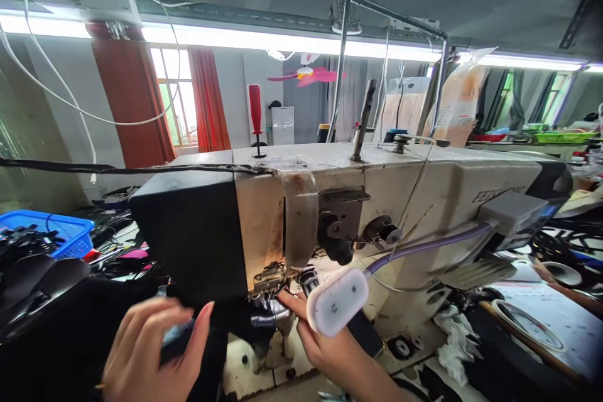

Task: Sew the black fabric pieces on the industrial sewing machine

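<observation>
- The left hand (151, 352) sits low at the left, fingers curled around a piece of black material (202, 333); the thumb presses on its top, and the hand is blurred.
- The right hand (325, 342) comes in from the lower middle; its forefinger stretches out to the needle area (273, 292) under the machine's head, touching the dark material there; the other fingers are partly hidden behind the lamp, so I cannot tell how far they are curled.
- The black material lies under the head of the sewing machine (377, 201), running from the left hand to the needle area; its edges are lost in the dark.
- A small white lamp (337, 301) on a bendy purple neck (424, 246) hangs just above the right hand, in front of the machine's body.
- The machine is worn and cream-coloured, with a black cover (188, 239) at its left end.
- A blue basket (61, 232) stands well apart at the far left; a red-handled screwdriver (255, 116) stands upright on top of the machine.
- A pink ceiling fan (308, 75) hangs far behind; red curtains (210, 100) flank a window.
</observation>
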`<state>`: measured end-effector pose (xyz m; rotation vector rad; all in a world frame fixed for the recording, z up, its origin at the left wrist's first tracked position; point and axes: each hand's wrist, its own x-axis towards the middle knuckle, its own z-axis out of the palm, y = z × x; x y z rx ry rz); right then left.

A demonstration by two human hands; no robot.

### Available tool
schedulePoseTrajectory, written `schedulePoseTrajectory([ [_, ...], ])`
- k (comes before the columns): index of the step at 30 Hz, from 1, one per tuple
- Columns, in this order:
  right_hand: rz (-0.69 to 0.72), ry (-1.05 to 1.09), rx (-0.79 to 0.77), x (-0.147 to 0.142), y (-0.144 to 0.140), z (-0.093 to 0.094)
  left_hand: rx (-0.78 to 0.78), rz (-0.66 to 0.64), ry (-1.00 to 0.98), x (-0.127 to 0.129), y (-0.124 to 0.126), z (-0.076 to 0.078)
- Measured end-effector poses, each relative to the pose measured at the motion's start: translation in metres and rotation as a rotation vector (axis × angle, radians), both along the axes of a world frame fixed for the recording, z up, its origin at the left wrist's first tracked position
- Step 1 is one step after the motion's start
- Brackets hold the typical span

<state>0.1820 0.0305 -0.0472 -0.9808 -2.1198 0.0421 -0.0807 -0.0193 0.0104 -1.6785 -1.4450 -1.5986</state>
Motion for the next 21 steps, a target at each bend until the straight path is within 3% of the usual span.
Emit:
schedulePoseTrajectory([
  [2, 0.053, -0.04, -0.071, 0.003, -0.003, 0.008, -0.132, -0.025, 0.413, -0.005, 0.016, 0.023],
  [4, 0.079, -0.045, -0.101, 0.005, -0.003, 0.013, -0.348, -0.143, 0.66, -0.002, 0.031, 0.042],
  [7, 0.101, -0.034, -0.177, 0.008, -0.001, 0.014, -0.579, -0.189, 0.801, 0.01, 0.04, 0.055],
  [9, 0.102, 0.021, -0.197, 0.01, -0.003, 0.01, -0.639, -0.106, 0.834, 0.012, 0.035, 0.05],
  [13, 0.038, 0.327, -0.054, 0.008, -0.029, -0.004, -0.649, 0.19, 0.721, -0.009, -0.007, 0.018],
  [15, 0.103, 0.467, -0.119, -0.008, -0.052, -0.009, -0.577, 0.337, 0.661, -0.02, -0.039, -0.007],
  [18, 0.327, 0.547, -0.535, -0.052, -0.084, -0.006, -0.377, 0.495, 0.688, -0.022, -0.087, -0.045],
  [21, 0.485, 0.667, -0.995, -0.094, -0.1, 0.004, -0.412, 0.508, 0.658, -0.011, -0.121, -0.067],
])
